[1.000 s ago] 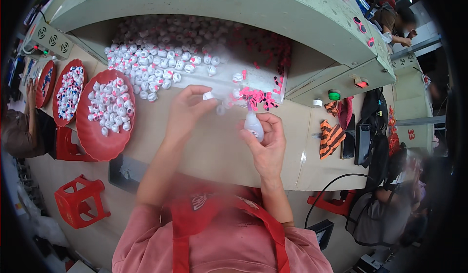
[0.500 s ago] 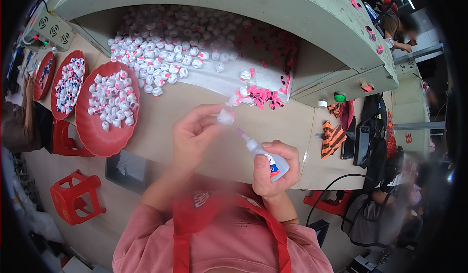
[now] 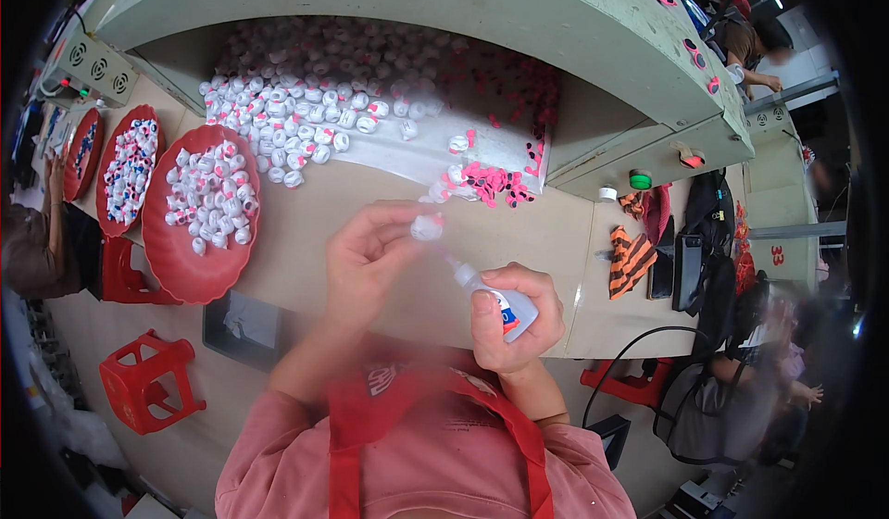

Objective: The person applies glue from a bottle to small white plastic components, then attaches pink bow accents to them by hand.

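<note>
My left hand (image 3: 375, 246) pinches a small round white piece with a pink part (image 3: 427, 227) between thumb and fingertips, above the table. My right hand (image 3: 520, 320) is wrapped round a small clear squeeze bottle (image 3: 509, 311) with a blue, white and red label. The bottle's thin nozzle (image 3: 448, 258) tilts up to the left, its tip close to the underside of the white piece; whether they touch is blurred. Beyond my hands lies a pile of small pink and black pieces (image 3: 495, 184), and behind it many white round pieces (image 3: 306, 121) on a white sheet.
A red scalloped tray (image 3: 199, 283) of white pieces stands at left, beside more red trays (image 3: 113, 218). A pale green cabinet (image 3: 639, 121) arches over the far side. An orange-and-black striped cloth (image 3: 632, 264) and a dark bag (image 3: 708, 213) lie right. A red stool (image 3: 148, 385) stands lower left.
The bottle has moved slightly left, and its nozzle now points closer to the white piece. My left hand has turned the white piece a little. The view has shifted slightly.
</note>
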Demonstrator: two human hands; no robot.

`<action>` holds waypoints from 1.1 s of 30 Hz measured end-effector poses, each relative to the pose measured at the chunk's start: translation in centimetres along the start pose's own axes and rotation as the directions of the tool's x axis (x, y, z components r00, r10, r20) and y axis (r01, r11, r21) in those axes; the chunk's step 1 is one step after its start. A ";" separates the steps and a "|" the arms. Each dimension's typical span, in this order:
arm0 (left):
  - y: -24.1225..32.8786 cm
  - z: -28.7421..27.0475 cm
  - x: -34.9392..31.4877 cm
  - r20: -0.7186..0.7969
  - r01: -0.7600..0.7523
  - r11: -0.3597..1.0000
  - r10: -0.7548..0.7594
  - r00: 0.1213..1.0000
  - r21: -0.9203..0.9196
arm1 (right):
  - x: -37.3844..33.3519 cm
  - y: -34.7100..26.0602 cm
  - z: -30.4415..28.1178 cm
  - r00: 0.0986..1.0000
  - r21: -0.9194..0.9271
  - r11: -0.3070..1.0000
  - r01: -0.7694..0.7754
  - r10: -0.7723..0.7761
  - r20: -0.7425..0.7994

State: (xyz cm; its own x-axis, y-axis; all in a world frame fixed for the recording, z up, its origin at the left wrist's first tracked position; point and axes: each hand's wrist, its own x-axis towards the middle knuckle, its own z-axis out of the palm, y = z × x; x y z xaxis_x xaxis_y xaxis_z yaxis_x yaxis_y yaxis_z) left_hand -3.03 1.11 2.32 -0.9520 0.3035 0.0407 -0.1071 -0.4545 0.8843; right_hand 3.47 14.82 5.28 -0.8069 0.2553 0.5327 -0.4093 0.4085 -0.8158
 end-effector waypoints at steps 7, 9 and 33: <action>0.3 -0.4 0.1 -0.015 0.051 0.998 -0.052 0.999 -0.025 | 0.2 0.0 -0.4 1.000 -0.038 0.999 0.012 -0.012 0.013; 0.1 -0.6 0.2 -0.011 0.094 0.994 -0.095 0.995 -0.050 | 0.1 0.2 -0.4 1.000 -0.023 1.000 -0.015 0.015 -0.017; -1.3 -1.6 0.8 0.063 0.176 0.960 -0.167 0.984 -0.218 | -0.4 0.5 -0.6 0.991 -0.003 0.994 -0.111 0.110 -0.071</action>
State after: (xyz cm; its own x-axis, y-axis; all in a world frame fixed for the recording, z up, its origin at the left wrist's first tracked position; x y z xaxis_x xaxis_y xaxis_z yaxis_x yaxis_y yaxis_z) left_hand -4.09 0.58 0.45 -0.9008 0.4272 -0.0779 -0.3333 -0.5651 0.7547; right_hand 3.82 15.42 4.76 -0.8146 0.3608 0.4541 -0.3161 0.3802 -0.8692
